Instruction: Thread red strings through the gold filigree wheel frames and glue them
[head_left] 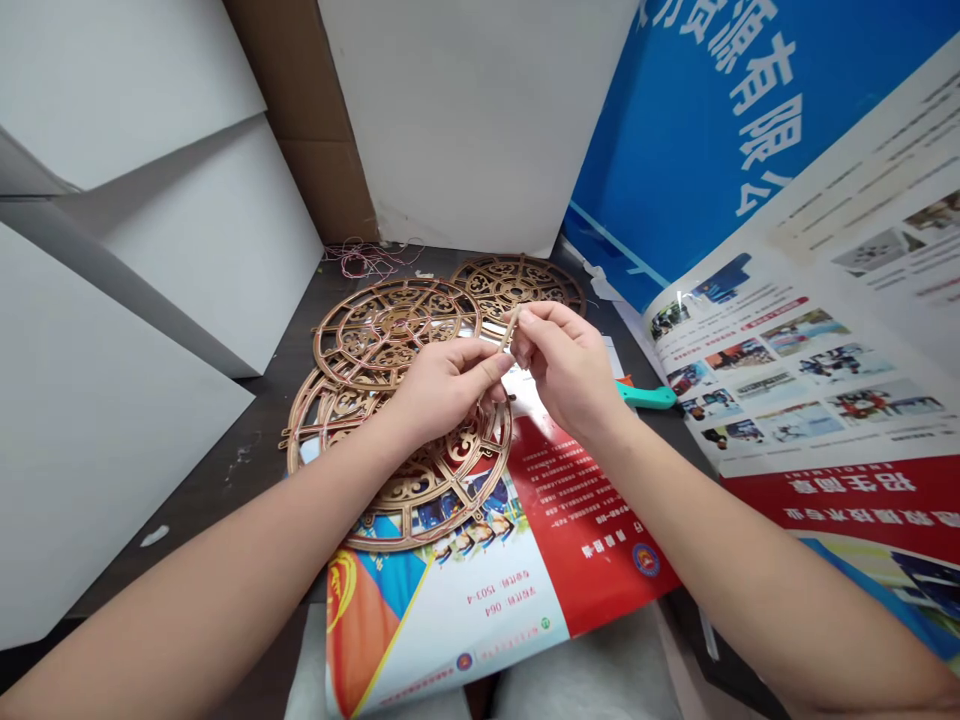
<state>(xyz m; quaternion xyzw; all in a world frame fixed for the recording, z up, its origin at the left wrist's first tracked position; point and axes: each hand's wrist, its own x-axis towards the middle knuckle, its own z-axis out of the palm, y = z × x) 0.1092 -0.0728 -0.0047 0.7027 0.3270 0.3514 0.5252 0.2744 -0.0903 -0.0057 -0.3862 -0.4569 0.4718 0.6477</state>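
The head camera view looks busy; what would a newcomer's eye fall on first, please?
Openwork wooden discs at the centre catch the eye first, with the right hand pinching a small wooden stick above them beside the left hand. To the right, a large blue printed banner stands out.

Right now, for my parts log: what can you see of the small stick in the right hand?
The small stick is slim, straight and pale, and looks like bare wood; no markings can be made out. It is tilted, its upper end leaning away and to the right. The right hand pinches it in its fingertips, hiding part of it. Its lower end is close to the left hand, though contact cannot be told. It is held above stacked wooden fretwork discs.
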